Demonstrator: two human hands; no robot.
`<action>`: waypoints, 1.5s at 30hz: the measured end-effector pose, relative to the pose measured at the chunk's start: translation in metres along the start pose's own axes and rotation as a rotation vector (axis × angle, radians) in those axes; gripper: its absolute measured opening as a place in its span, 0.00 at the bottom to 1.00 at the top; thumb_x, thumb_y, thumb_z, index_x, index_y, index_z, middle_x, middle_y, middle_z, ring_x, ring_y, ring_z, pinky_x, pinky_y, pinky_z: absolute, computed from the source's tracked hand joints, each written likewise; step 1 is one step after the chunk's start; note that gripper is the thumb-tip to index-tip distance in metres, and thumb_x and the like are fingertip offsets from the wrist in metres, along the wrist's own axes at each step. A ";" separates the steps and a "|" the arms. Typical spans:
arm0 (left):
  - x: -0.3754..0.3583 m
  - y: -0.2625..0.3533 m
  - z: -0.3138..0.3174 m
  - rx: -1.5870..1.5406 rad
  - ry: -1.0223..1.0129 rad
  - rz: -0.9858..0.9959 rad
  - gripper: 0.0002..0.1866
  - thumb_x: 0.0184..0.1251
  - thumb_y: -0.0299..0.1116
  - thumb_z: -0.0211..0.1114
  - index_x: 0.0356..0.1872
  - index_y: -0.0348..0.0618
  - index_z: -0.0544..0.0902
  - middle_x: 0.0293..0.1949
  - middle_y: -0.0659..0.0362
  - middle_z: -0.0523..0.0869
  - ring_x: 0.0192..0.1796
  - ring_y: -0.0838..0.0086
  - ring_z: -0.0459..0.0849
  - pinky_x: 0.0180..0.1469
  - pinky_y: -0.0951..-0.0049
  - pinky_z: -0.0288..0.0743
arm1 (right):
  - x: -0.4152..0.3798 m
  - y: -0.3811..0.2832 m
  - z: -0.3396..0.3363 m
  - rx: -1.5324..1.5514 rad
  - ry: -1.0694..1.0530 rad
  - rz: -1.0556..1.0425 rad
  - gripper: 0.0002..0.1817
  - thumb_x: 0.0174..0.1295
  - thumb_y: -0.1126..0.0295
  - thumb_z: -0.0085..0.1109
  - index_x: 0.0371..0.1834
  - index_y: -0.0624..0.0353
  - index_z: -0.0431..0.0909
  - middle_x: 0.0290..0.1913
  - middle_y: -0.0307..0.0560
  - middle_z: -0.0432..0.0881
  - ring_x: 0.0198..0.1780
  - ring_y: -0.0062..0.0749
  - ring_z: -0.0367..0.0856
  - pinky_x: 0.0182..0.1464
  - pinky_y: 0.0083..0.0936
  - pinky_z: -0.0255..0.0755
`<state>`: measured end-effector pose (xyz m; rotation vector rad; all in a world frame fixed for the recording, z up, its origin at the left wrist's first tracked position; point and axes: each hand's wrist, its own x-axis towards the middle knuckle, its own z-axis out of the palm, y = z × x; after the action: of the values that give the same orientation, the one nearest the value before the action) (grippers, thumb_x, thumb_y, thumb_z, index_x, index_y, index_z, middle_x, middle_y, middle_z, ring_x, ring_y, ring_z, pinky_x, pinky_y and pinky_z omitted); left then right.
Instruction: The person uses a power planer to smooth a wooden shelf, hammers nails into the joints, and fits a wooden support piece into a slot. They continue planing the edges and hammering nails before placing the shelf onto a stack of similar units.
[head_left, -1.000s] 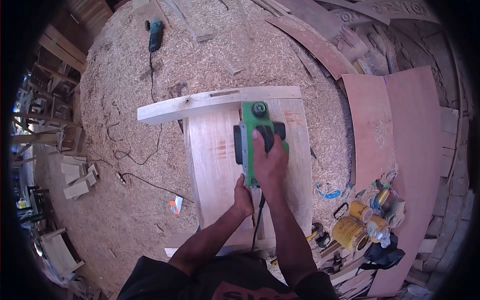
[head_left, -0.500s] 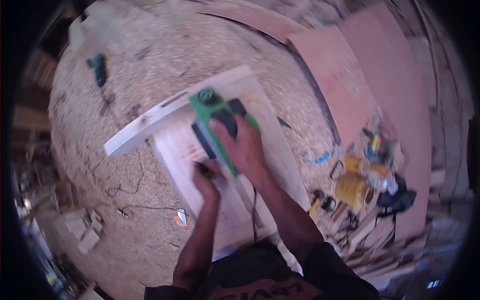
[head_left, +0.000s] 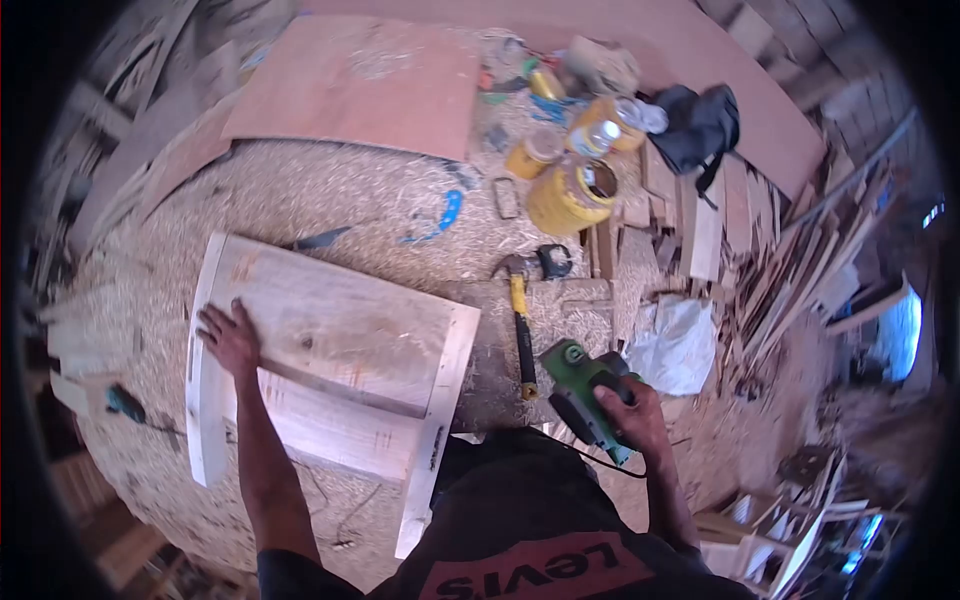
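Note:
A pale wooden frame with a board panel (head_left: 340,310) lies in front of me, tilted in view, with a thick rail (head_left: 207,400) along its left side and another rail (head_left: 437,430) on the right. My left hand (head_left: 232,338) rests on the panel near the left rail, fingers spread. My right hand (head_left: 632,412) is wrapped round the handle of a green electric planer (head_left: 585,395), which is off the wood, to the right of my body. A power cord trails from the planer. Between the frame and the planer lies a claw hammer (head_left: 522,330) with a yellow and black handle.
A tape measure (head_left: 554,262) lies by the hammer head. Yellow jars (head_left: 570,200), a black bag (head_left: 695,130) and plywood sheets (head_left: 360,85) are farther back. Wood offcuts (head_left: 705,235) and a white sack (head_left: 672,345) are at right. A drill (head_left: 125,403) lies on shavings at left.
The view has turned to the right. My right hand has carried the planer off the wooden frame to its right. My left hand has moved to the frame's left rail end and spread out.

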<state>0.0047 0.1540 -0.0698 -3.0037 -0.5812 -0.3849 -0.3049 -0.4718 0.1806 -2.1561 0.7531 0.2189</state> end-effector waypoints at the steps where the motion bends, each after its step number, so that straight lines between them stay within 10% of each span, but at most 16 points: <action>1: 0.002 -0.007 0.001 0.084 -0.038 0.059 0.48 0.84 0.69 0.44 0.86 0.37 0.58 0.85 0.37 0.59 0.84 0.27 0.55 0.86 0.42 0.48 | 0.001 0.020 -0.004 0.008 0.062 0.060 0.26 0.69 0.49 0.73 0.44 0.67 0.88 0.30 0.52 0.85 0.32 0.31 0.81 0.38 0.37 0.76; 9: 0.017 -0.006 -0.054 -0.042 -0.478 0.162 0.53 0.84 0.69 0.44 0.82 0.19 0.55 0.84 0.27 0.55 0.88 0.38 0.48 0.87 0.37 0.43 | 0.058 0.136 0.041 0.378 0.416 0.070 0.26 0.74 0.50 0.67 0.48 0.69 0.86 0.34 0.48 0.86 0.36 0.29 0.80 0.40 0.34 0.75; 13: -0.008 -0.003 -0.023 0.029 -0.448 0.199 0.54 0.83 0.69 0.48 0.82 0.19 0.55 0.84 0.27 0.54 0.88 0.35 0.47 0.85 0.32 0.43 | 0.080 0.145 0.064 0.453 0.501 -0.023 0.27 0.74 0.46 0.67 0.31 0.61 0.79 0.22 0.39 0.76 0.25 0.23 0.73 0.30 0.29 0.66; 18: -0.061 0.099 -0.057 -0.127 -0.495 -0.116 0.42 0.82 0.62 0.52 0.70 0.24 0.72 0.74 0.29 0.72 0.79 0.31 0.66 0.68 0.33 0.74 | 0.100 0.193 0.078 0.494 0.460 -0.023 0.26 0.75 0.46 0.65 0.46 0.65 0.83 0.33 0.40 0.81 0.35 0.25 0.74 0.39 0.28 0.69; 22: -0.138 0.219 -0.073 -0.111 -0.170 -0.053 0.46 0.84 0.62 0.49 0.85 0.30 0.56 0.84 0.23 0.51 0.85 0.23 0.47 0.84 0.27 0.38 | 0.102 0.181 0.070 0.587 0.205 -0.018 0.28 0.80 0.54 0.60 0.67 0.70 0.79 0.57 0.59 0.87 0.57 0.42 0.83 0.64 0.37 0.74; 27: -0.171 0.313 -0.089 -0.408 -0.136 0.151 0.48 0.82 0.61 0.54 0.87 0.34 0.51 0.85 0.24 0.42 0.87 0.27 0.38 0.85 0.29 0.30 | 0.112 0.196 0.043 0.438 -0.005 0.024 0.25 0.80 0.54 0.61 0.64 0.67 0.80 0.58 0.55 0.85 0.59 0.41 0.80 0.66 0.37 0.71; 32: -0.093 0.392 -0.089 -0.837 -0.204 0.184 0.48 0.80 0.54 0.63 0.87 0.34 0.52 0.83 0.27 0.56 0.84 0.33 0.57 0.83 0.35 0.54 | 0.116 0.170 0.031 0.339 -0.098 0.003 0.27 0.79 0.52 0.61 0.63 0.69 0.79 0.58 0.56 0.84 0.59 0.44 0.80 0.66 0.40 0.71; 37: 0.029 0.450 -0.090 -1.803 -0.611 -0.628 0.41 0.82 0.49 0.63 0.83 0.33 0.60 0.71 0.43 0.75 0.66 0.52 0.81 0.68 0.52 0.79 | 0.116 0.171 0.032 0.350 -0.038 -0.011 0.29 0.77 0.53 0.63 0.65 0.70 0.79 0.58 0.56 0.86 0.58 0.42 0.81 0.65 0.40 0.73; 43: 0.099 0.467 -0.105 -1.856 -0.692 -0.791 0.21 0.86 0.41 0.53 0.69 0.39 0.74 0.59 0.48 0.84 0.57 0.60 0.87 0.59 0.56 0.86 | 0.116 0.175 0.043 0.321 0.071 -0.019 0.32 0.76 0.48 0.62 0.63 0.71 0.79 0.50 0.56 0.87 0.50 0.43 0.83 0.57 0.41 0.77; 45: 0.114 0.472 -0.129 -1.853 -0.553 -0.544 0.19 0.86 0.36 0.48 0.68 0.40 0.75 0.56 0.49 0.86 0.55 0.63 0.88 0.59 0.59 0.87 | 0.116 0.170 0.042 0.402 0.068 0.023 0.34 0.73 0.47 0.66 0.62 0.71 0.80 0.50 0.57 0.89 0.51 0.41 0.86 0.56 0.40 0.78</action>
<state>0.2539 -0.2563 0.0797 -4.6195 -2.0292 0.0525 -0.3066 -0.5732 -0.0034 -1.7809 0.7870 0.0027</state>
